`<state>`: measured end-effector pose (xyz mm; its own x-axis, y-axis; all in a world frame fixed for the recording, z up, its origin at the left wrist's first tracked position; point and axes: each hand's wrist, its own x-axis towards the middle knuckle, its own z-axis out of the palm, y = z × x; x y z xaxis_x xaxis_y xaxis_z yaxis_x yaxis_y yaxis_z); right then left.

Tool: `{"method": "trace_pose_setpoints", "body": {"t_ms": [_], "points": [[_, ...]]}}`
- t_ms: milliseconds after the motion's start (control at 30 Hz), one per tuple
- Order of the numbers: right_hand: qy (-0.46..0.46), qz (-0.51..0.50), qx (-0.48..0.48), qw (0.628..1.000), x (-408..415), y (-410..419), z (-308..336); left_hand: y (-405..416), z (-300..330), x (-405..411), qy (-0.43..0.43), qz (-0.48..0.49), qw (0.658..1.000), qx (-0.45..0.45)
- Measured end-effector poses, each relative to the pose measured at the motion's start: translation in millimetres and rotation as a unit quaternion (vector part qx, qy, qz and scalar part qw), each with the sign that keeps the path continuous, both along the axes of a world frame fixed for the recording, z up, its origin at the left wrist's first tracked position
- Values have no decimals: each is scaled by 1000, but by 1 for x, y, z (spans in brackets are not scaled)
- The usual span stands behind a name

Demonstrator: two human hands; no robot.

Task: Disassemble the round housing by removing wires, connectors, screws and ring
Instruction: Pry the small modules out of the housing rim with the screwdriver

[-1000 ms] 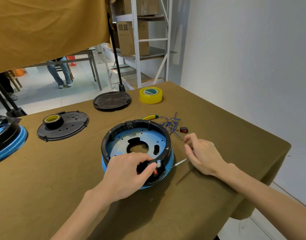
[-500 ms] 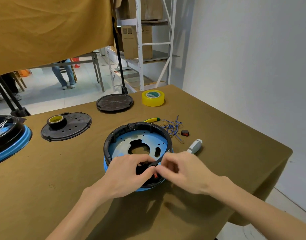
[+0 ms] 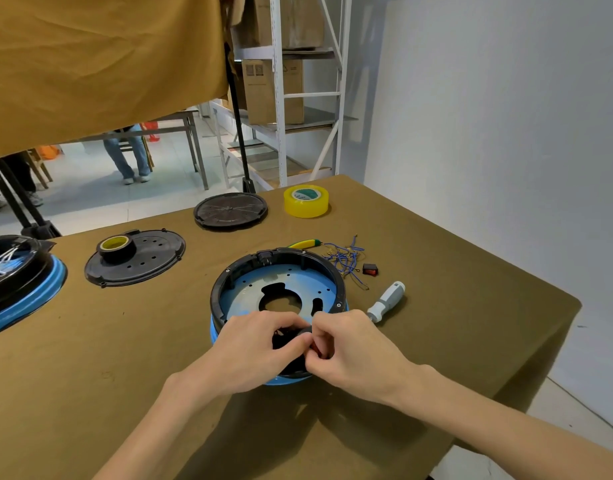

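The round housing (image 3: 281, 271) has a black ring on a blue body and stands in the middle of the brown table. Both hands work at its near rim. My left hand (image 3: 253, 351) grips the black near rim, thumb on top. My right hand (image 3: 346, 351) pinches a small red switch part (image 3: 314, 348) set in that rim; the part is mostly hidden by the fingers. Loose blue wires (image 3: 345, 259) and a black-and-red rocker switch (image 3: 370, 269) lie right of the housing. A grey-handled screwdriver (image 3: 386, 301) lies beside my right hand.
A black perforated lid (image 3: 152, 263) with a tape roll on it and a second black disc (image 3: 230, 211) lie at the back. A yellow tape roll (image 3: 306, 200) sits behind. Another blue-and-black housing (image 3: 17, 285) stands far left. The table's right edge is close.
My right hand let go of the screwdriver, which now lies on the table, and moved left to the housing's near rim, where it pinches the red part. The left hand stayed on the rim.
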<state>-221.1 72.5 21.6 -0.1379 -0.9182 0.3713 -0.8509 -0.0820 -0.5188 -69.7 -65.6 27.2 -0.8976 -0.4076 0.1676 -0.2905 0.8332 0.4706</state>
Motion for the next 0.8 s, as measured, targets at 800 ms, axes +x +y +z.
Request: {"method": "trace_pose_setpoints", "body": {"t_ms": [800], "points": [[-24,102,-111,988,-19,8,-7,-2,-10,0,26,-33,996,-74]]}}
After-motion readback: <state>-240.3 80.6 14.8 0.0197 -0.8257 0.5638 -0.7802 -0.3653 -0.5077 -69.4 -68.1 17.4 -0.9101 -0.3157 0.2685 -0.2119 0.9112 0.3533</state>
